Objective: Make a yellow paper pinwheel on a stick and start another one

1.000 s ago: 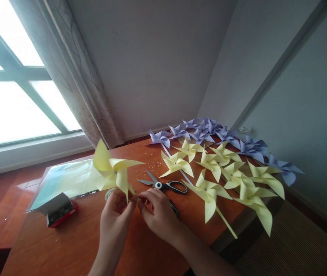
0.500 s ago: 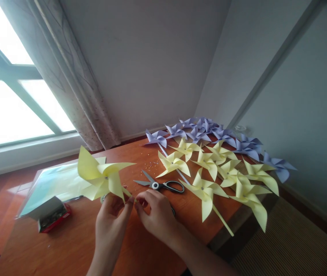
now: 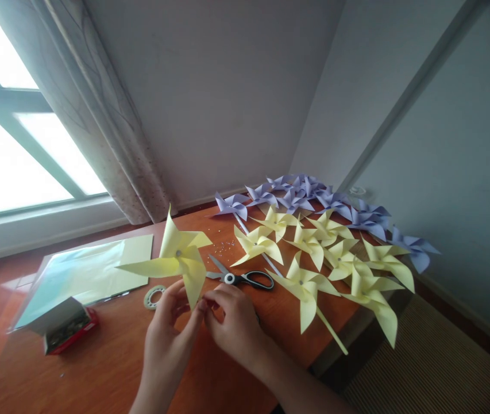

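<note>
Both hands are up over the near edge of the orange-brown wooden table (image 3: 111, 356), fingertips meeting just below a pale yellow folded-paper pinwheel (image 3: 176, 261). The left hand (image 3: 167, 339) has its fingers curled, thumb and forefinger closed together at the bottom of the pinwheel; the stick itself is too thin and too hidden to make out. The right hand (image 3: 234, 328) comes in from the other side, fingers bunched and pinching at the very same spot, knuckles touching the left hand's fingertips. The pinwheel stands raised above the tabletop, one blade pointing up, one long blade stretching left, a small pin head showing at its centre.

Just beyond the right hand lie black-handled steel scissors (image 3: 240, 279), flat on the wood, blades pointing left. Just left of the left hand, a small greyish ring of tape (image 3: 153, 297) lies flat. Tiny scattered bits (image 3: 227, 246) speckle the wood past the scissors.

Further left, a sheet of pale yellow paper on a shiny plastic sleeve (image 3: 85, 276), and nearer, a small open red-edged box (image 3: 61, 328) with dark contents.

Off to the right, a crowd of finished yellow paper pinwheels (image 3: 322, 253) lies overlapping, one on a yellow stick (image 3: 333, 333) jutting off the table edge. Behind them, a row of lilac paper pinwheels (image 3: 309, 198) reaches the wall. A patterned curtain (image 3: 107, 126) hangs beside the bright window (image 3: 16, 155).
</note>
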{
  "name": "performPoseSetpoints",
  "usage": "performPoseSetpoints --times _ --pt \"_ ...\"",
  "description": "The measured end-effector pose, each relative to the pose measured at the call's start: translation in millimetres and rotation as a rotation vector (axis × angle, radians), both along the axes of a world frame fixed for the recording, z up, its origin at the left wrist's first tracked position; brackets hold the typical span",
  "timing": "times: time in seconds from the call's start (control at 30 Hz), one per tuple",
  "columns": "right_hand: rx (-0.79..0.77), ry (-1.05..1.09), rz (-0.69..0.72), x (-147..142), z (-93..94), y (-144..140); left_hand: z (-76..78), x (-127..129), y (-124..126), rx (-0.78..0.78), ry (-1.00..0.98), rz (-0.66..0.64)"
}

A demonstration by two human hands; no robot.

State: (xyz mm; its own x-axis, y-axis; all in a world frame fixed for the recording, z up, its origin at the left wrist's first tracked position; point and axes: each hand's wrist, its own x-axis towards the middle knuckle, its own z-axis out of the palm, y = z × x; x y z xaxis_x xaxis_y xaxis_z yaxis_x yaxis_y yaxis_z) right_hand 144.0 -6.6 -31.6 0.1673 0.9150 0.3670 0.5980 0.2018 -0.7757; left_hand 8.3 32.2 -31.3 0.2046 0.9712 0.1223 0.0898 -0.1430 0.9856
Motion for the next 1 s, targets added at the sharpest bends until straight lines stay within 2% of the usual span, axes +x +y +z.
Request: performPoseSetpoints --times 0.2,0.37,0.5,0.7,0.8,0.87,1.0 --pt "-0.014 0.010 -0.019 1 -2.6 -1 0.1 1 -2 -0.012 0.008 -0.012" --pt "0.002 0.049 -0.027 3 3.0 -1 -2.7 -2 -2 -0.017 0.008 -0.035" --pt "0.033 0.087 -0.051 5 8.8 0 2.5 -1 -5 0.010 0.047 -0.037" --pt "0.080 0.067 -0.053 10 11.2 -2 10.0 2 -7 0.111 0.192 -0.128" --pt "0.113 0.031 -0.077 16 12.8 -7 5.6 3 -9 0.201 0.333 -0.184" --pt "0.125 -0.015 -0.092 24 17.3 -12 1.6 6 -13 0.338 0.442 -0.222" --pt "0.103 -0.163 -0.140 61 37.2 -21 -2.9 16 -28 0.548 0.692 -0.410"
